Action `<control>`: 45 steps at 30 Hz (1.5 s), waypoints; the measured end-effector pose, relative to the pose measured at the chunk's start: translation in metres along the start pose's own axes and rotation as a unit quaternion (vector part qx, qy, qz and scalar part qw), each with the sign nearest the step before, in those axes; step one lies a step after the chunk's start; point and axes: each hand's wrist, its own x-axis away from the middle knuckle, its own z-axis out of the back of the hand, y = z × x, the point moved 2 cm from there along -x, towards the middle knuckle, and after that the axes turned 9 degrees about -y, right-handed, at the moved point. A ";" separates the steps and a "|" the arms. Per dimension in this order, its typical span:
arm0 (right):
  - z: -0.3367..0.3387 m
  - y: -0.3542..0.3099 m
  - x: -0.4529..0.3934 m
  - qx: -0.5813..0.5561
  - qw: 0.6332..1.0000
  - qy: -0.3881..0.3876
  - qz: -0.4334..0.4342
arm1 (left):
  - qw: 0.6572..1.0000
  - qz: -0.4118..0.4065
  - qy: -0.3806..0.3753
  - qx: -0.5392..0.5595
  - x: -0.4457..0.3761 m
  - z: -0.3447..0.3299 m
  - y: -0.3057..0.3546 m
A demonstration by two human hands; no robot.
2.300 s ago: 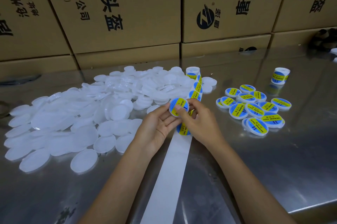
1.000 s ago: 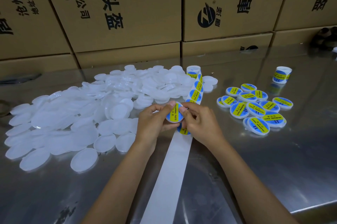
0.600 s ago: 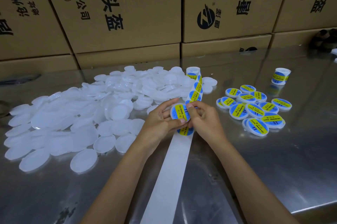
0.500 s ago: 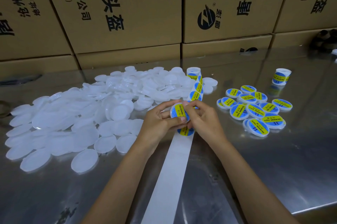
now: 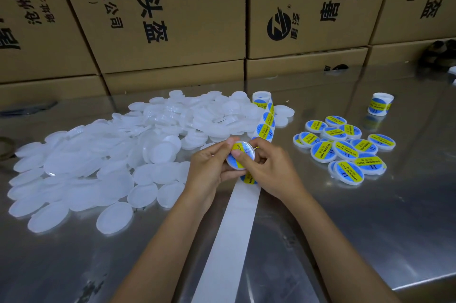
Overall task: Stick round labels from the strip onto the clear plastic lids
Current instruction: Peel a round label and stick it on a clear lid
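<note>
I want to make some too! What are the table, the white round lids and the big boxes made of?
Table: looks like shiny steel, since it mirrors the boxes. White round lids: probably thin, cloudy plastic; they look milky and light shows through them. Boxes: brown cardboard, matte with printed black letters.
</note>
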 end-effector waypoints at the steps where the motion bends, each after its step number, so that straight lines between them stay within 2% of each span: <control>1: 0.001 0.001 0.000 0.002 1.000 0.010 -0.001 | 1.000 0.001 -0.007 -0.002 -0.001 0.000 0.000; 4: 0.005 0.005 -0.002 -0.006 0.999 0.050 -0.014 | 0.999 -0.002 -0.039 -0.028 -0.002 -0.002 -0.002; 10: 0.008 0.008 -0.004 -0.028 0.996 0.081 -0.039 | 0.989 -0.011 -0.110 -0.096 -0.002 -0.006 -0.003; 16: 0.006 0.006 -0.004 -0.071 0.995 0.054 -0.049 | 0.993 -0.034 -0.053 -0.102 -0.002 -0.002 0.000; 20: 0.001 0.001 -0.003 -0.127 0.990 -0.004 -0.062 | 0.998 -0.045 -0.009 -0.036 -0.005 0.002 0.000; 23: -0.001 0.000 -0.003 -0.122 0.990 0.001 -0.064 | 0.999 -0.048 0.019 0.008 -0.005 0.005 0.000; 29: -0.003 -0.001 -0.002 -0.093 0.995 0.016 -0.033 | 0.998 -0.043 0.031 0.044 -0.004 0.005 -0.001; 36: 0.005 0.004 -0.002 -0.080 0.992 0.091 -0.027 | 0.995 -0.049 -0.026 -0.083 -0.005 0.002 -0.001; 38: 0.007 0.004 -0.003 -0.080 0.991 0.099 -0.032 | 0.994 -0.050 -0.043 -0.088 -0.005 0.001 -0.002; 42: 0.004 0.002 -0.004 -0.114 0.991 0.057 -0.038 | 0.997 -0.073 -0.005 -0.037 -0.005 0.007 0.001; 45: -0.002 0.000 -0.002 -0.061 0.997 0.032 -0.037 | 0.996 -0.078 0.037 -0.007 -0.006 0.011 0.000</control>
